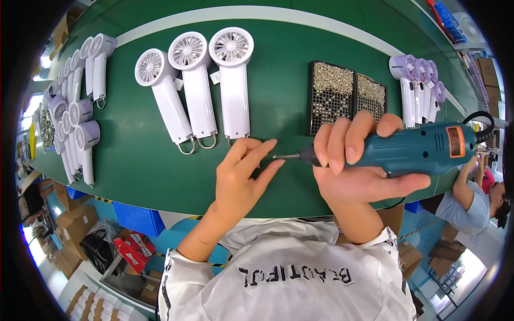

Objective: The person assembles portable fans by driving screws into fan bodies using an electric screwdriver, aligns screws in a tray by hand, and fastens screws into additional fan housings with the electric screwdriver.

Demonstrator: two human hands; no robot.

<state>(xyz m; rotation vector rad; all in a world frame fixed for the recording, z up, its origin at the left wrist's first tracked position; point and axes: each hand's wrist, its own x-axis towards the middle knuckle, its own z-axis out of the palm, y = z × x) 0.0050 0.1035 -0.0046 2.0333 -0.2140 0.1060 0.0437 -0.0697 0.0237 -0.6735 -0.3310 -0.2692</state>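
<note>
My right hand (350,160) grips a teal electric screwdriver (417,147), held nearly level with its bit pointing left. At the bit's tip is a tiny bright piece, too small to name for certain. My left hand (238,174) is beside that tip, thumb and fingertips apart with the tip just off them; nothing shows between them. Beyond my left hand lie three white handheld fans (233,91), round grilles away from me and metal loops at the near ends. Past my right hand, two black perforated trays (313,115) hold many small silver screws (332,79).
More white and lilac fans lie at the far left (85,134) and the right (409,69) of the green table (278,107). A cable (484,115) loops off the screwdriver. Below the near edge are a blue crate (136,216) and cartons (77,224). Another person (471,200) sits at right.
</note>
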